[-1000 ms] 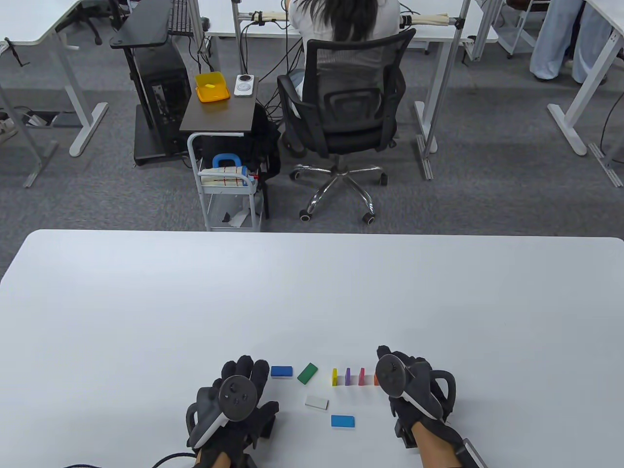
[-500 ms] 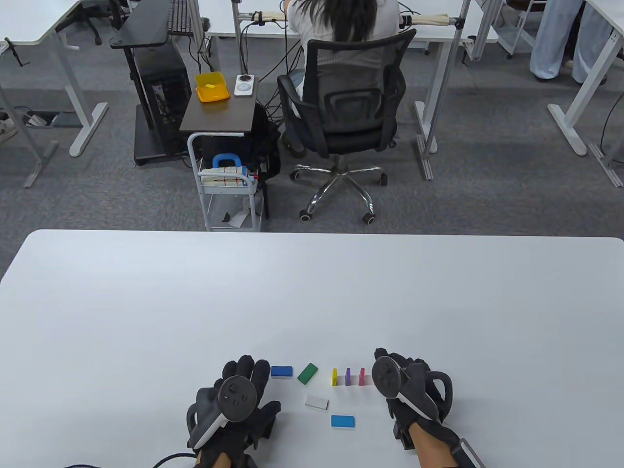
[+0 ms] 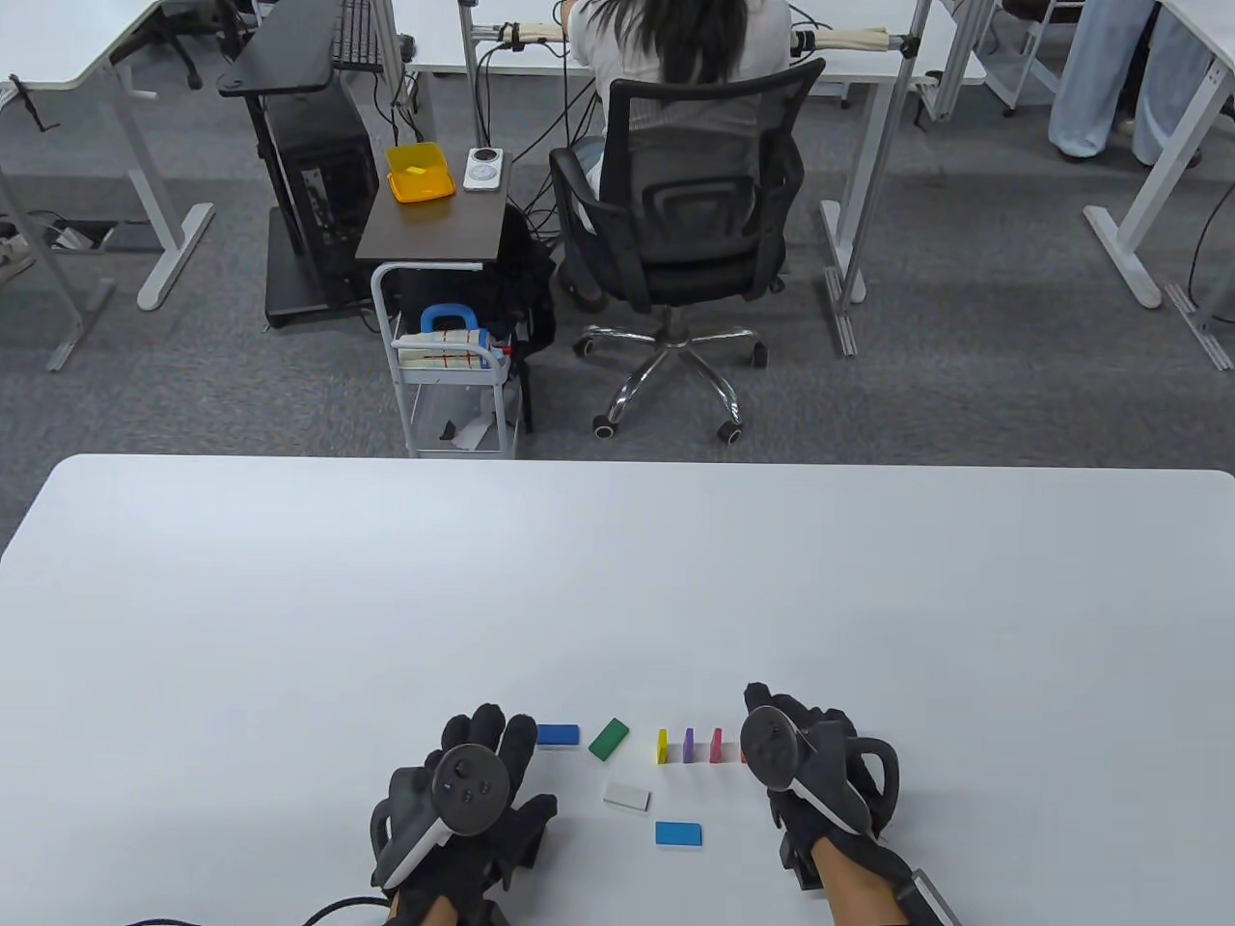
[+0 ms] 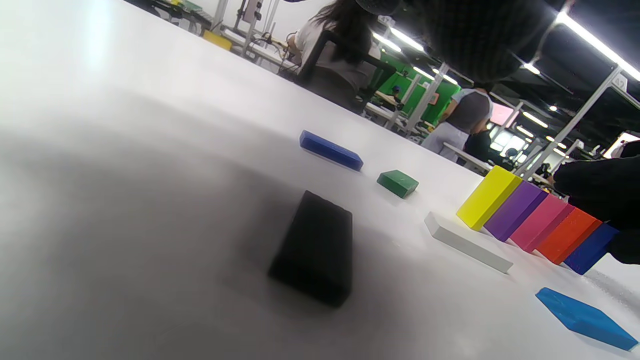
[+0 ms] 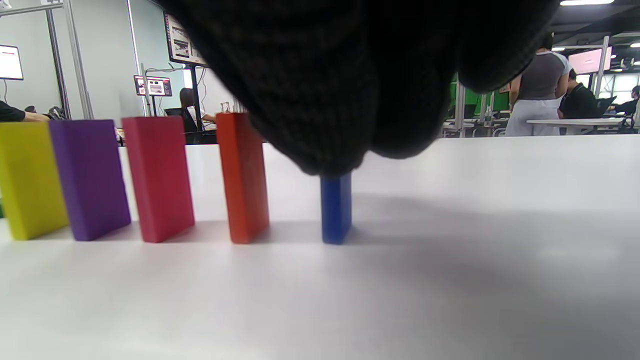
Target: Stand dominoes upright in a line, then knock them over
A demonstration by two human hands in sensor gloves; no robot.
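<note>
A row of upright dominoes runs yellow (image 3: 663, 746), purple (image 3: 689, 745), pink (image 3: 716, 745), orange (image 5: 242, 180), then dark blue (image 5: 336, 210). My right hand (image 3: 786, 709) is over the row's right end, its fingers (image 5: 350, 100) down on the top of the dark blue domino and apparently pinching it. My left hand (image 3: 492, 743) lies flat and open on the table with its fingers spread. A black domino (image 4: 315, 250) lies flat under it. Other dominoes lie flat: blue (image 3: 558, 735), green (image 3: 609, 739), white (image 3: 627, 797) and light blue (image 3: 678, 833).
The white table (image 3: 617, 579) stretches bare beyond the dominoes. Past its far edge a person sits in an office chair (image 3: 680, 222), with a small cart (image 3: 453, 386) to its left.
My right hand drifted slightly left, covering the orange domino in the table view, then eased back so a sliver shows. The left hand and the flat dominoes have not moved.
</note>
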